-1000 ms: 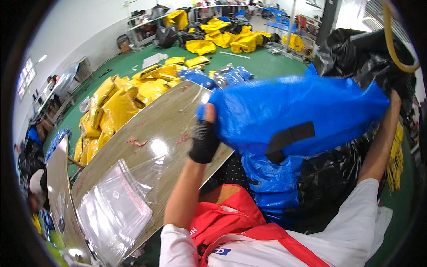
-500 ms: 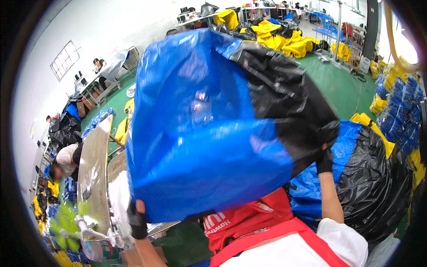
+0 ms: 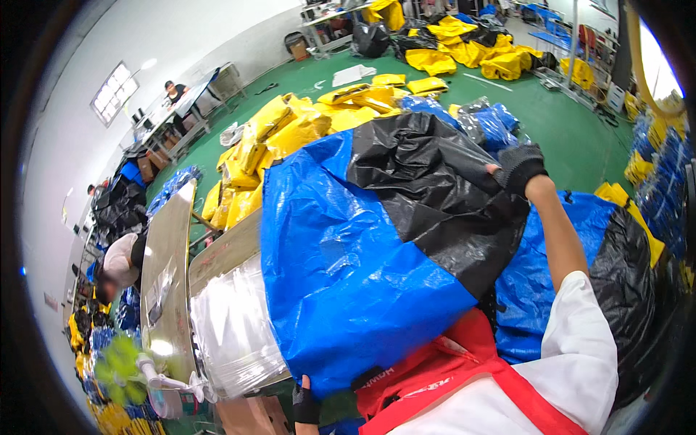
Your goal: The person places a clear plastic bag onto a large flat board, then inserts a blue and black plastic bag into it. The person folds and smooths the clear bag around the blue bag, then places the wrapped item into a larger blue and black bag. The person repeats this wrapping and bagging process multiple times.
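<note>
A large blue and black tarpaulin piece [image 3: 330, 246] lies spread over the near end of the table in front of me, its surface creased and shiny. My right hand [image 3: 518, 168], in a dark fingerless glove, grips the far right edge of its black part. At the near left corner, by the blue part, my left hand [image 3: 305, 402] pinches the edge, the thumb showing on top. Left of the tarpaulin lies a stack of clear plastic sheets [image 3: 235, 326], partly covered by it.
Another blue and black tarpaulin pile [image 3: 554, 254] bulges at my right. Beyond the table [image 3: 163, 261] are folded yellow packages [image 3: 279, 127] and blue wrapped ones [image 3: 500, 123] on the green floor. A green fan [image 3: 119, 370] stands at lower left; a person [image 3: 119, 264] bends at far left.
The tarpaulin has come down from in front of me onto the table and flattened. My right hand has moved up and away; my left hand has shifted right and nearer.
</note>
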